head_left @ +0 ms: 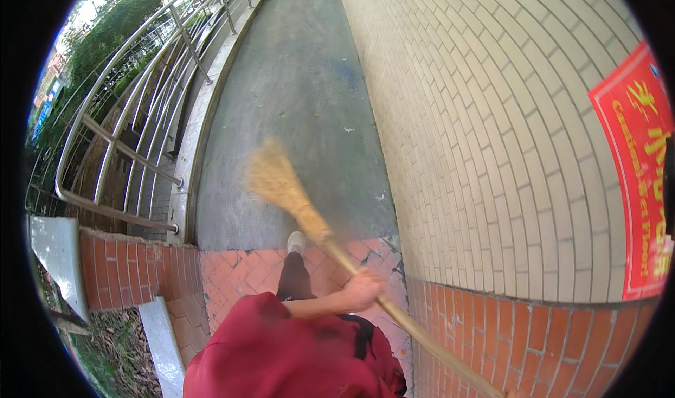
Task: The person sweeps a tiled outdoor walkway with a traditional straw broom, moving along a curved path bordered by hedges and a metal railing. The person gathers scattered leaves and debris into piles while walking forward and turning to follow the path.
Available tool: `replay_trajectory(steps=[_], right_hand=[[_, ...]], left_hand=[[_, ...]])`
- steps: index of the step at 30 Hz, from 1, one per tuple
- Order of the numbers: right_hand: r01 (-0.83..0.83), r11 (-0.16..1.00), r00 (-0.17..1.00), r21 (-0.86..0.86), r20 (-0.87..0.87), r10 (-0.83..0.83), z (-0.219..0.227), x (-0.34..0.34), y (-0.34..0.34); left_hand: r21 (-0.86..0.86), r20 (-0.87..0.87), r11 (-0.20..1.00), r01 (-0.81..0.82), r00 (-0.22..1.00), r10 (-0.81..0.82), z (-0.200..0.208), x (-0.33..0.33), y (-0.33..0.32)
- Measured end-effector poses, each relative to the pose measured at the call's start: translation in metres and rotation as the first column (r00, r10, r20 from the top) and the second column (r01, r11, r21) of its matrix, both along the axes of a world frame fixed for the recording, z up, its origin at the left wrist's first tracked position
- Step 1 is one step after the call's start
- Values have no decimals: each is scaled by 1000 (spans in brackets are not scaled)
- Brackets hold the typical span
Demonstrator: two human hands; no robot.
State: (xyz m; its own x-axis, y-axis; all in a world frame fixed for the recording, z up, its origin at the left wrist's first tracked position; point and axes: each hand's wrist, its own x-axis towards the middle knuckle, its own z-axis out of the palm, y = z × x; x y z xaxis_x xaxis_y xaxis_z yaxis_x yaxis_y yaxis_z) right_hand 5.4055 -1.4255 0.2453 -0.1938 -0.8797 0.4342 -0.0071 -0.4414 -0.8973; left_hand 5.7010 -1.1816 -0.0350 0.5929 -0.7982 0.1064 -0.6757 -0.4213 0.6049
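Note:
A straw broom [281,187] with a long wooden handle slants across the view, its bristles up ahead over the grey walkway and its handle running down to the lower right. My left hand [362,290] is closed around the handle below the bound straw, the forearm coming out of a dark red sleeve. At the bottom edge, a sliver of my right hand [515,394] shows at the handle's far end; most of it is cut off. The bristles look blurred, and whether they touch the ground I cannot tell.
The grey walkway [295,81] runs ahead from red paving [246,278], where my shoe [296,242] shows. Metal railings [133,124] and a low brick wall [140,268] line the left. A tiled wall [485,138] bearing a red sign [636,180] borders the right.

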Motion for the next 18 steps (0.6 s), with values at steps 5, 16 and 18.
replay_trajectory(steps=[5, 16, 18], right_hand=[[0, 984, 995, -176, -102, -18, 19, 42, 50], [-785, 616, 609, 68, 266, 747, -45, 413, 162], [-858, 495, 513, 139, 290, 808, -50, 417, 172]], left_hand=[[-290, 40, 937, 195, 981, -192, -9, 130, -89], [-52, -155, 990, -134, 980, 124, -101, 319, 189], [-35, -84, 993, -112, 990, 109, -81, 345, 207]])
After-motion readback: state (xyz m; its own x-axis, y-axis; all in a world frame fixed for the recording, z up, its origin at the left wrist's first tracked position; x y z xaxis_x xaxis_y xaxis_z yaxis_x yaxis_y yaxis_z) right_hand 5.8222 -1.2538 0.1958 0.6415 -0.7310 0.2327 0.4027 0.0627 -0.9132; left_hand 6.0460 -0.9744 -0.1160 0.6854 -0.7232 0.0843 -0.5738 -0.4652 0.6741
